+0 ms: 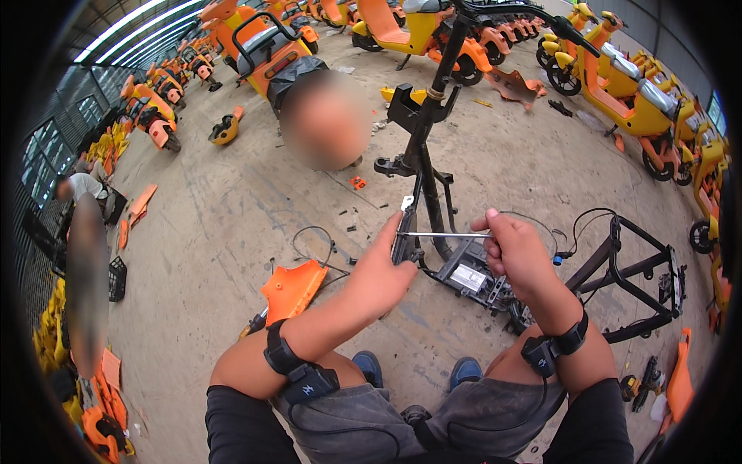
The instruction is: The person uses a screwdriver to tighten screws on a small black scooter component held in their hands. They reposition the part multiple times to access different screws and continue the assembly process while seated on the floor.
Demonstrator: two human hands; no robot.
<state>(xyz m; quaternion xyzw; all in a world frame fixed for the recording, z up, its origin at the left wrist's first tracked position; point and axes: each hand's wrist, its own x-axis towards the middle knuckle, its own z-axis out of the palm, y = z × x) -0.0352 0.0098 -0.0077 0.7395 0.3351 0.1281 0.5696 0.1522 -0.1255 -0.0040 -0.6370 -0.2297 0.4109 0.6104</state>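
Observation:
My left hand (382, 267) is closed around a dark part on the black scooter frame (426, 139), just left of the frame's lower tube. A white or silver metal tab (407, 202) shows above its fingertips. In my right hand (513, 246) is the end of a thin metal rod (446, 235), perhaps a screwdriver shaft, its handle hidden by the fingers. The rod lies level, its far end at the part by my left hand. A module with a white label (468, 278) sits behind and below the rod, near the frame's foot.
An orange plastic panel (294, 290) lies left of my forearm. The black tubular frame (632, 278) extends at right, with power tools (643, 383) beyond it. Loose cables (313, 229) and small dark pieces lie on the concrete floor. Orange and yellow scooters (626, 104) stand around; people are at left.

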